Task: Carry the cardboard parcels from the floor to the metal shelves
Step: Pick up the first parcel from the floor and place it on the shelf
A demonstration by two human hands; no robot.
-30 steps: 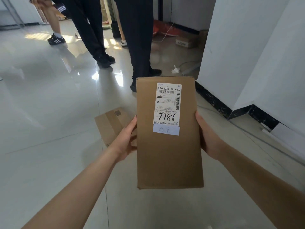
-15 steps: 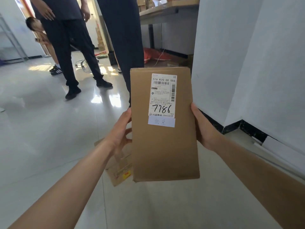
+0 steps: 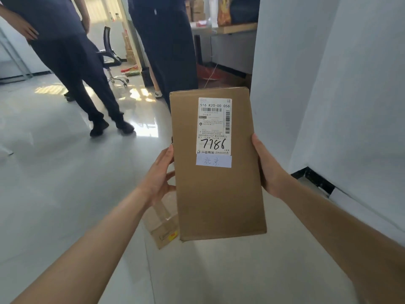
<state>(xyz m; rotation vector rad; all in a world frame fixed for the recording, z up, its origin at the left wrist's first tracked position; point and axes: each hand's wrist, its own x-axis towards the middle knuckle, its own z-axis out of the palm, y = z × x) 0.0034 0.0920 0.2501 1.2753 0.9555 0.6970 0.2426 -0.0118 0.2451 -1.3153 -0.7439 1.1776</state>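
Both hands, left hand and right hand, clasp one labelled parcel; a second parcel lies on the floor below.

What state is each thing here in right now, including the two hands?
Cardboard parcel: lifted off the floor, held between both hands, label side up.
Shipping label: stuck on, handwritten 7186.
Left hand: grip on the parcel's left edge.
Right hand: grip on the parcel's right edge.
Second parcel: lying flat on the floor, partly hidden.
Office chair: standing, unoccupied.
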